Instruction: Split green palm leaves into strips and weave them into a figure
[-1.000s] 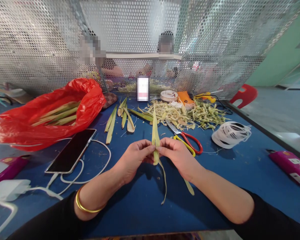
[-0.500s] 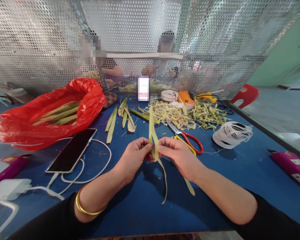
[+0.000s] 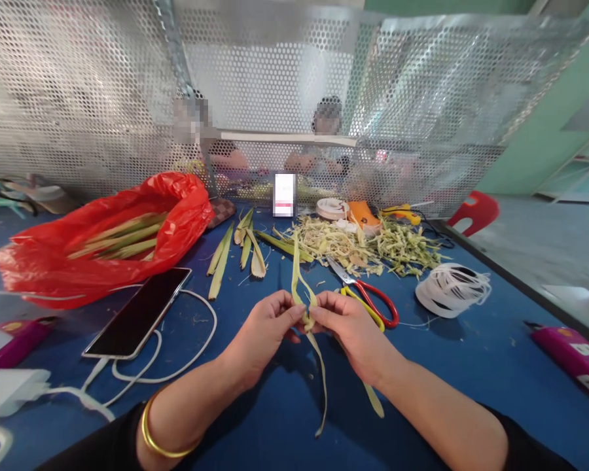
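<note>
Above the blue worktop (image 3: 275, 432), left hand (image 3: 271, 322) and right hand (image 3: 346, 327) pinch a split leaf (image 3: 295, 271), each grip closed; scissors (image 3: 349, 280) just beyond right hand.

Scissors (image 3: 361, 285) block just beyond the right grip (image 3: 354, 335); near tabletop (image 3: 260, 435) offers passage.

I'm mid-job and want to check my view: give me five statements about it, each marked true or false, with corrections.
1. The left hand and right hand both pinch a pale leaf. True.
2. The right hand holds the scissors. False: the scissors lie on the blue table.
3. The red bag contains long leaves. True.
4. The white coil is left of the scissors. False: the white coil is to their right.
5. A gold bangle circles the left arm. True.
</note>
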Available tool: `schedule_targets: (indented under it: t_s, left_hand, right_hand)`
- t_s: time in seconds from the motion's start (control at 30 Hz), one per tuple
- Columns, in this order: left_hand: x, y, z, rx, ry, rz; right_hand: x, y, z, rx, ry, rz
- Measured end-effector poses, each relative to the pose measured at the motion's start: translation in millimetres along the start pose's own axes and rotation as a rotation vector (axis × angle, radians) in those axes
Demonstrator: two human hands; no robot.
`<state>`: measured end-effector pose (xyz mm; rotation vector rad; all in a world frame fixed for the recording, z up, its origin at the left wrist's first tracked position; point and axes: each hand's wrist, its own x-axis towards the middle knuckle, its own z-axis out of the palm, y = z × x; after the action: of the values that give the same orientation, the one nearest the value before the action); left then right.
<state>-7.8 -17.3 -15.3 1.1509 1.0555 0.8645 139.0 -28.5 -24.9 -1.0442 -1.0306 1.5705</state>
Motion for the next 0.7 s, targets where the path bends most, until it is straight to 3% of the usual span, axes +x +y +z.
schedule_targets:
  t_s: [0.1, 0.33, 0.47, 0.7]
  left_hand:
    - [0, 0, 0.8, -0.012, 0.016, 0.006]
    - [5, 1, -6.9, -0.064, 0.046, 0.012]
    - [6, 1, -7.7, -0.071, -0.075, 0.039]
    - [1, -1, -5.7, -0.014, -0.304, -0.044]
  right_hand:
    - [0, 0, 0, 0.007, 0.023, -0.016]
    - [-7, -14, -2, -0.005, -0.087, 0.010]
    - [-6, -15, -1, 0.028, -0.139, 0.016]
    - [-1, -11, -4, -0.002, 0.018, -0.001]
